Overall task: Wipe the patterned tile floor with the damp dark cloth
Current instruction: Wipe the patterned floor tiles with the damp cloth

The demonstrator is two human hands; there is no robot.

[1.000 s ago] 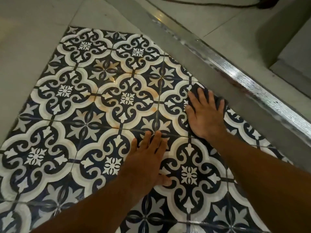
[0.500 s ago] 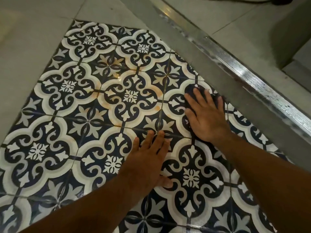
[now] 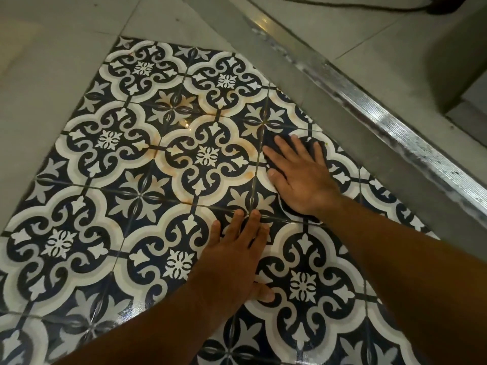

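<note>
The patterned tile floor [image 3: 110, 159] is navy and white with floral medallions, and rust-orange stains ring the middle medallion. My right hand [image 3: 297, 175] lies flat with straight fingers on the dark cloth [image 3: 271, 139], pressing it onto the tiles near the right edge of the pattern. Only the cloth's edges show beyond my fingertips and under my wrist. My left hand [image 3: 234, 259] rests flat on the tiles nearer me, fingers straight and thumb spread out, holding nothing.
A grey strip and a metal door track [image 3: 395, 122] run diagonally along the right of the patterned tiles. Plain pale tiles [image 3: 39, 75] border the left and far sides. A dark cable [image 3: 342, 5] lies at the top. The near tiles look wet and shiny.
My right hand has slid the cloth leftward across the tile, toward the stained middle medallion. My left hand has stayed planted in the same place.
</note>
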